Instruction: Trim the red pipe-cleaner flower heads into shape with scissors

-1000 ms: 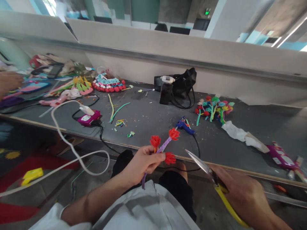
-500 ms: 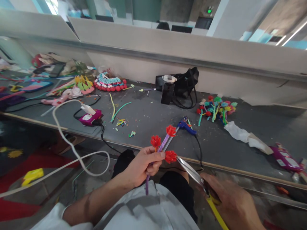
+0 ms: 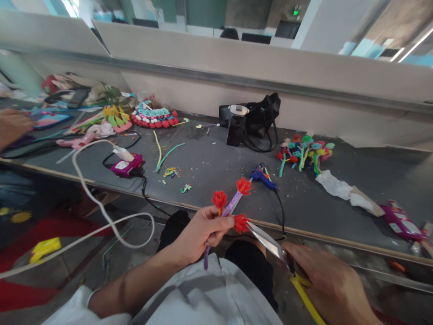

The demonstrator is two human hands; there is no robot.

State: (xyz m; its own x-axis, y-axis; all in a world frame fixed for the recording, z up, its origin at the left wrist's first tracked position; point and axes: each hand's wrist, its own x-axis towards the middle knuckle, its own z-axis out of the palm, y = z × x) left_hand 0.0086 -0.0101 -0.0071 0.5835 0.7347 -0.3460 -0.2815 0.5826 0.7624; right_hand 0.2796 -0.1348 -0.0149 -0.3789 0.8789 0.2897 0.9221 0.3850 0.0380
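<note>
My left hand (image 3: 206,230) is closed round the stems of a small bunch of red pipe-cleaner flowers (image 3: 219,199), held over my lap at the table's front edge. One of its stems is purple and wrapped, and its lower end sticks out below the fist. In my right hand (image 3: 328,280) is a pair of scissors (image 3: 270,241) with yellow handles. The blade tips touch or nearly touch the lowest red flower head (image 3: 241,223); I cannot tell whether they cut into it. Just beyond, a blue glue gun (image 3: 264,177) lies on the table.
Colourful pipe-cleaner flowers (image 3: 306,151) lie at the right near a purple power strip (image 3: 402,222). Another purple power strip (image 3: 126,165) with a white plug and cable sits at the left. Behind are a black bag (image 3: 265,115) and cut scraps (image 3: 172,172). Another person's hand (image 3: 13,126) shows far left.
The scissor tips have shifted slightly left and up at the lowest red flower. The upper flower tilted a little to the right. Another person's hand has come into view at the far left.
</note>
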